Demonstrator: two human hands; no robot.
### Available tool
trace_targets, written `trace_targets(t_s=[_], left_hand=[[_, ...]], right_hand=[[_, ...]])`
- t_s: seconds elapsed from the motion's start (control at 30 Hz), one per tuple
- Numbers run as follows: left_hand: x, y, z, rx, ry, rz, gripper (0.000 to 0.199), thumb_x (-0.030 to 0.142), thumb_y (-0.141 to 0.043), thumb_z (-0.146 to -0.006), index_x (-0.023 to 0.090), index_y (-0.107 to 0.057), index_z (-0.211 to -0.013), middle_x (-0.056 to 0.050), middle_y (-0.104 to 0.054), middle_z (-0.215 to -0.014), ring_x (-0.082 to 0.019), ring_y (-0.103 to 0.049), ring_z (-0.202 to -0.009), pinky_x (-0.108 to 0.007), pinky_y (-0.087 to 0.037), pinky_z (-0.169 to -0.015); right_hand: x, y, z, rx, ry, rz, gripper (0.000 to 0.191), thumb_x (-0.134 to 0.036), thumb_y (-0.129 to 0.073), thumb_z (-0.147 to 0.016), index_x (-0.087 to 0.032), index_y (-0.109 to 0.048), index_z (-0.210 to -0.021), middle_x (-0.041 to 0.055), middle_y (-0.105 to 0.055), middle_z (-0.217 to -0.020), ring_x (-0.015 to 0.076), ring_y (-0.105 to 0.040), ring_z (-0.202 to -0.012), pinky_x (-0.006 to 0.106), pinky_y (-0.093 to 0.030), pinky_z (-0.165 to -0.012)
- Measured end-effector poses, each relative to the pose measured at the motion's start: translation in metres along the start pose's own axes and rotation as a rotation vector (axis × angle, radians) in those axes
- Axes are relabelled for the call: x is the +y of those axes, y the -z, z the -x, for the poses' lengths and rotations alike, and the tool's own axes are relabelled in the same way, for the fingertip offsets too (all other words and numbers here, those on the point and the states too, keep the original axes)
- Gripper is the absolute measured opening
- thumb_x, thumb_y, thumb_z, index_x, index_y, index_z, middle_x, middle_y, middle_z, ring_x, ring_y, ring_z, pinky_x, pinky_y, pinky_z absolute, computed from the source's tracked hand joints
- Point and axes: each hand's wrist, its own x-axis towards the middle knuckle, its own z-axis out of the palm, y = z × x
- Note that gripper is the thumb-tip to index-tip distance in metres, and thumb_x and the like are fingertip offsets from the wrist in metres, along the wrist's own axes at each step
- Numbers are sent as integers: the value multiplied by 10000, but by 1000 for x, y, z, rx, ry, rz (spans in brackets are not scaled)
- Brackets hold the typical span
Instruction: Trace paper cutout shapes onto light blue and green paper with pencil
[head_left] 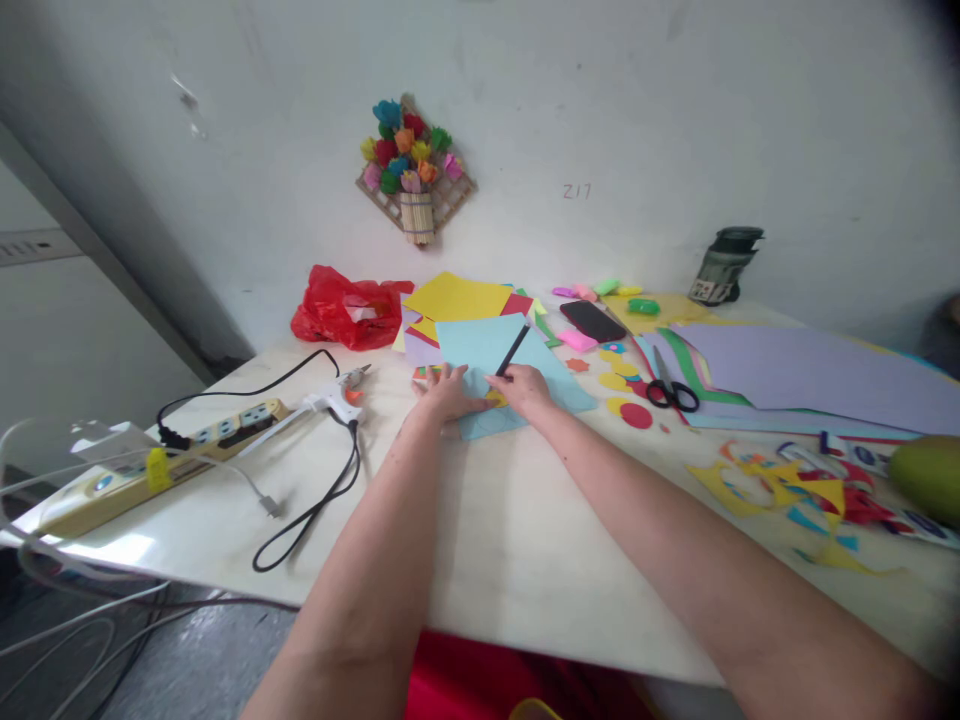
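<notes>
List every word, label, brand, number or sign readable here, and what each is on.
"217", possibly "Z17": written on the wall.
Label on the dark green container: too small to read.
White-and-blue packaging at the right: printing too blurred to read.

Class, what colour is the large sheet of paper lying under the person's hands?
The sheet is light blue, seen best in the head view.

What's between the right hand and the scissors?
In the head view, going from the right hand to the scissors: part of the blue sheet, then yellow circles and red circles.
</notes>
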Motion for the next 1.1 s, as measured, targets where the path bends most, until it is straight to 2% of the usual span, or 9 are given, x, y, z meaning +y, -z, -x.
trace_targets(t_s=[0.3, 0.5, 0.73, 0.93, 1.1], left_hand=[[-1, -1, -1, 10, -1, -19, 896, 714, -388, -542, 290, -118, -1283, -60, -47, -1373, -349, 59, -1202, -593, -55, -877], [-3, -2, -3, 2, -9, -19, 894, 714, -391, -542, 298, -113, -1283, -62, -42, -1374, -360, 62, -1198, -602, -49, -869], [-2, -1, -1, 4, -17, -24, 882, 714, -377, -546, 305, -118, -1283, -64, -45, -1373, -353, 42, -1203, -608, -41, -866], [-10, 11, 4, -93, -73, -39, 754, 661, -268, -652, 309, -84, -1293, -12, -37, -1374, -282, 51, -1219, -581, -5, -892], [-12, 18, 7, -141, -70, -57, 742, 595, -347, -646, 318, -102, -1289, 9, -6, -1374, -269, 62, -1220, -577, -22, -898]], right_hand=[[3, -1, -1, 22, -7, -70, 268, -420, -501, -672, -182, -624, -674, 37, -636, -645, 122, -571, -607, 185, -369, -516], [-7, 4, 3, 103, 49, -101, 332, -466, -445, -703, -190, -627, -736, 40, -643, -690, 123, -572, -633, 192, -377, -540], [-7, 2, 6, -15, -8, -44, 311, -466, -481, -674, -194, -630, -710, 28, -638, -663, 121, -560, -619, 188, -354, -504], [-6, 4, 7, -50, -10, -57, 348, -508, -459, -671, -198, -616, -685, 18, -634, -665, 113, -551, -615, 185, -349, -505], [-8, 6, 9, -63, -15, -29, 369, -533, -454, -656, -196, -604, -647, 16, -624, -646, 114, -541, -599, 190, -334, -490]])
